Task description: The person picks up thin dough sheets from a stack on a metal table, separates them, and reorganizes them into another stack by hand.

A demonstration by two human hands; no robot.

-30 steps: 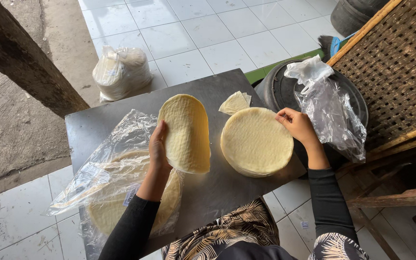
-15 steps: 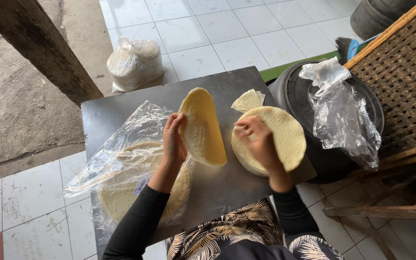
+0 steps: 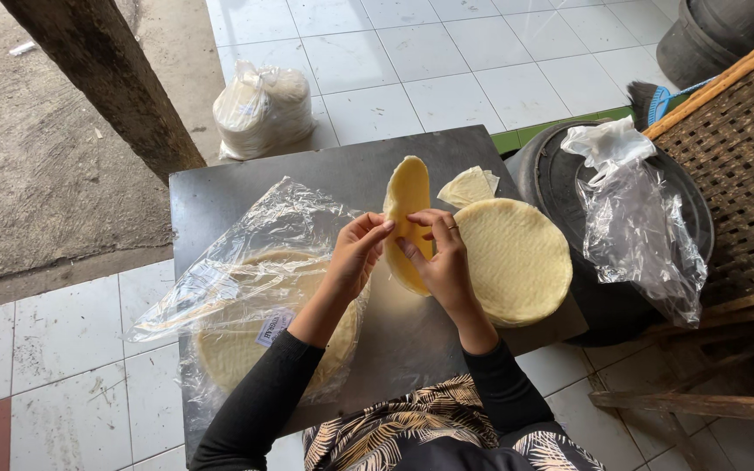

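Both hands hold one thin yellow round wafer sheet (image 3: 407, 199) on edge above the dark metal table (image 3: 325, 179). My left hand (image 3: 355, 253) pinches its near edge from the left, and my right hand (image 3: 438, 262) grips it from the right. A stack of the same pale round sheets (image 3: 517, 257) lies flat on the table just right of my right hand. A small torn piece (image 3: 467, 186) lies behind that stack. An open clear plastic bag (image 3: 246, 288) with more round sheets inside lies on the table's left part, under my left forearm.
A tied plastic bag of sheets (image 3: 259, 109) sits on the tiled floor behind the table. A dark round pan (image 3: 569, 187) with a crumpled clear bag (image 3: 634, 218) stands to the right, beside a woven rattan panel (image 3: 735, 166). A wooden post (image 3: 106, 78) rises at the back left.
My right hand left the flat stack and came over to the lifted sheet. The sheet turned from nearly face-on to edge-on, now held by both hands.
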